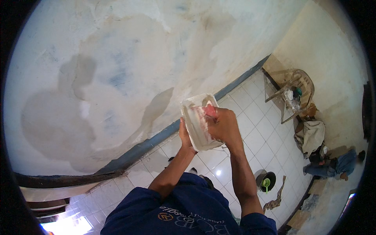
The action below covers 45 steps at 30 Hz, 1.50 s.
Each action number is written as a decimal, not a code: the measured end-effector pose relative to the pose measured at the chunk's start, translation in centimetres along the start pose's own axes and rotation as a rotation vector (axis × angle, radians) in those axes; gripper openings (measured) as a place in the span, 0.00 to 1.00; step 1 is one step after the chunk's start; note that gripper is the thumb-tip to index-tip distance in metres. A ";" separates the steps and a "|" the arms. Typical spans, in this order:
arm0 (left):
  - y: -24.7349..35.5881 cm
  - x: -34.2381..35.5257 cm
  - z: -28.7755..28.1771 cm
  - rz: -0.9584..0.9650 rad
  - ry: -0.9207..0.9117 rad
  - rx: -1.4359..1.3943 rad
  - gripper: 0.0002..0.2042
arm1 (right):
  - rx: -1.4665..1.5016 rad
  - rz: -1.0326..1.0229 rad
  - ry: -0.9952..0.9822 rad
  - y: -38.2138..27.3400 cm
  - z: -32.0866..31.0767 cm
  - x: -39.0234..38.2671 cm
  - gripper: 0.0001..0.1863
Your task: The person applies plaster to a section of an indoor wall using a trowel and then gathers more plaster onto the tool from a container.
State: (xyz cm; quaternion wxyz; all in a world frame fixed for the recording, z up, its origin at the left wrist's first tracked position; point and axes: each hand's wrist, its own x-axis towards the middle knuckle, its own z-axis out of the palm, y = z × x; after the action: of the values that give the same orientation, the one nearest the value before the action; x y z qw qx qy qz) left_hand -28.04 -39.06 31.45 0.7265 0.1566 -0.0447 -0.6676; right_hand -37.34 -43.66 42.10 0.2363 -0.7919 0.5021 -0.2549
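Right-hand grip: the right hand (224, 123) was closed narrow around a red tool (211, 111), mostly hidden behind the knuckles, so I couldn't tell its exact kind.
Left-hand grip: the left hand (185, 135) had the tray's near-left side, thumb up along the outer wall; any fingers underneath were out of sight.
Tray: a whitish rectangular tray (187, 122), held up off the floor between both hands, out in front of the blue shirt (168, 211).
Paste: pale paste (197, 113) was smeared inside, some of it on the red tool.
Tool tip, imo: short strokes with a light wrist probably worked best, working toward a side the left hand could brace.
Tray tip: I'd say a level tray and a firm palm beat pinching the rim.
Surroundings: patchy wall (129, 58) ahead, glossy tiled floor (250, 117) below, so drips looked like a slip risk.
Bucket: dark bucket (259, 179) with a green ladle (266, 183) sat well off to the right.
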 end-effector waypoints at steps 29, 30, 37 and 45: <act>1.2 -0.7 0.9 0.007 -0.064 0.036 0.35 | -0.087 -0.048 0.073 -0.9 0.0 0.4 0.07; 1.2 -0.8 1.1 0.006 -0.067 0.037 0.35 | -0.057 -0.048 0.083 -1.0 -0.3 0.5 0.07; 1.4 -1.3 1.4 -0.081 -0.089 -0.050 0.35 | -0.175 -0.301 -0.012 -1.9 -3.5 2.5 0.08; 0.8 -0.9 0.1 -0.139 -0.108 -0.081 0.35 | -0.371 -0.303 -0.419 -4.2 -4.2 5.3 0.12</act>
State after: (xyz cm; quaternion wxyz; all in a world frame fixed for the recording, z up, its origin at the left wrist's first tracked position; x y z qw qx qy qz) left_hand -27.40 -38.13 31.90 0.6807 0.0937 -0.0458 -0.7251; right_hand -35.26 -47.37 48.87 0.1453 -0.9226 0.3568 -0.0226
